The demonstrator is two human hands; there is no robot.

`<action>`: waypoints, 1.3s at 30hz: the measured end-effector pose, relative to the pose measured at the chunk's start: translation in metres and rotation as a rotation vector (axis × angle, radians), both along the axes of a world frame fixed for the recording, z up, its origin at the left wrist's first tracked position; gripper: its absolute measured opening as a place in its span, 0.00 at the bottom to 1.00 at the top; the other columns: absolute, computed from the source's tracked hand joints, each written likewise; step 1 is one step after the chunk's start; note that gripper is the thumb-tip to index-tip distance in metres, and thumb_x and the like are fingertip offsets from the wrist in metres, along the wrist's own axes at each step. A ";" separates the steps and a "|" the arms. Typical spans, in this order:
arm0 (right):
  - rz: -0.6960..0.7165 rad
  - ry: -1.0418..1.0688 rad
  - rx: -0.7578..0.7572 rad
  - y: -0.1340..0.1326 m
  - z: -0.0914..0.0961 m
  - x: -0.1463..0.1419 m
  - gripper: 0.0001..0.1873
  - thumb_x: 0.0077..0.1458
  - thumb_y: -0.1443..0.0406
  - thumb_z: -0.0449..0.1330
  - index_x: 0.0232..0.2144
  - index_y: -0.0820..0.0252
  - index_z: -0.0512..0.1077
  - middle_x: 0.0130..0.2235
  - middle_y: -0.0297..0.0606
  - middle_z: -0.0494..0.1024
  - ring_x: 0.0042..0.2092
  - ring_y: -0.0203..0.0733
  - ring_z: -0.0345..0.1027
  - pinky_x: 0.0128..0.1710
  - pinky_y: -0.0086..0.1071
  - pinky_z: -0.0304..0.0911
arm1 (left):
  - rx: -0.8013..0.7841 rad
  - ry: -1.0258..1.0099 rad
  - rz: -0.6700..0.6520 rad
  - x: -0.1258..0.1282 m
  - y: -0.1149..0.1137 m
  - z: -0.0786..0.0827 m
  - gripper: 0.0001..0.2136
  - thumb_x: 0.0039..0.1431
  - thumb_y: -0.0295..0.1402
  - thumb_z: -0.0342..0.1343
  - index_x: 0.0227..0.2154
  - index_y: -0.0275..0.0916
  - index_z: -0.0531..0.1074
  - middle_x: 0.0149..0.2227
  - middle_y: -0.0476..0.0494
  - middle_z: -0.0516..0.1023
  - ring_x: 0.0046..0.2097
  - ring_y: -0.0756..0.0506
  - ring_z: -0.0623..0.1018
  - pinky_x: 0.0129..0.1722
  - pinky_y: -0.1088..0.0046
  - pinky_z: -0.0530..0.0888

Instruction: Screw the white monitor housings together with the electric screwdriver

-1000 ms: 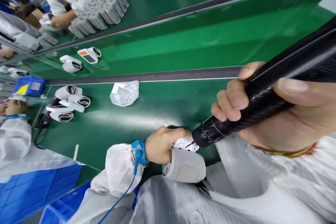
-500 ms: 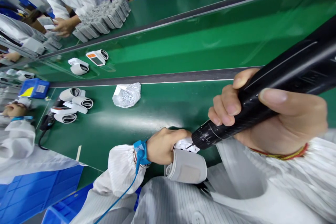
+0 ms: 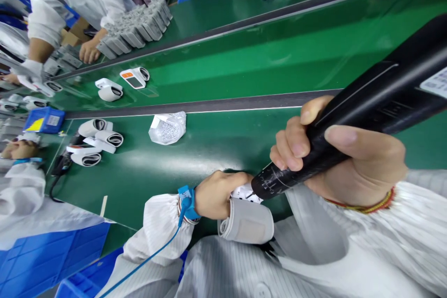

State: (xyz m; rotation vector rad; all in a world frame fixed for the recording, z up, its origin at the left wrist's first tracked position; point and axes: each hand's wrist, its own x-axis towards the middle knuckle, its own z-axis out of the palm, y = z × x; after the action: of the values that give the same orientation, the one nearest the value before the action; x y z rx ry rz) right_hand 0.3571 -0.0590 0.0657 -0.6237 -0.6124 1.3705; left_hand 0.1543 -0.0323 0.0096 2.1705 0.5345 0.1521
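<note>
My right hand (image 3: 338, 158) is wrapped round a black electric screwdriver (image 3: 370, 102), which slants down to the left. Its bit meets the white casing of a wrist blood pressure monitor (image 3: 247, 221) with a rolled grey cuff. Closed on that monitor's far side is my left hand (image 3: 216, 193), wearing a blue wrist strap with a cord. The fingertips of the left hand are partly hidden. Beyond it on the green bench lies a clear plastic bag of small screws (image 3: 168, 129).
Several cuffed monitors (image 3: 94, 142) lie at the left beside another black screwdriver (image 3: 64, 160). Two more monitors (image 3: 134, 77) rest on the green belt (image 3: 244, 65). Co-workers in white coats sit across and to the left, near a blue bin (image 3: 44, 119) and rows of grey units (image 3: 139, 28).
My right hand and the screwdriver have shifted slightly left and down. The two belt monitors have moved a little right. Across the belt, a co-worker's arm has reached toward the belt.
</note>
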 end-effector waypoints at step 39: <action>-0.474 0.266 -0.544 0.096 -0.095 0.086 0.04 0.50 0.66 0.55 0.27 0.59 0.61 0.20 0.29 0.64 0.21 0.32 0.63 0.23 0.29 0.69 | 0.703 0.096 1.101 -0.051 0.118 -0.033 0.07 0.61 0.31 0.51 0.38 0.39 0.73 0.43 0.39 0.77 0.50 0.41 0.72 0.52 0.61 0.67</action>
State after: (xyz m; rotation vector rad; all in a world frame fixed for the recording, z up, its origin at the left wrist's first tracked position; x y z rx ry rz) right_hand 0.4430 0.0371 -0.0290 -0.9311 0.1371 1.1345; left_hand 0.1034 0.0859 -0.0230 2.2555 1.9129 0.9401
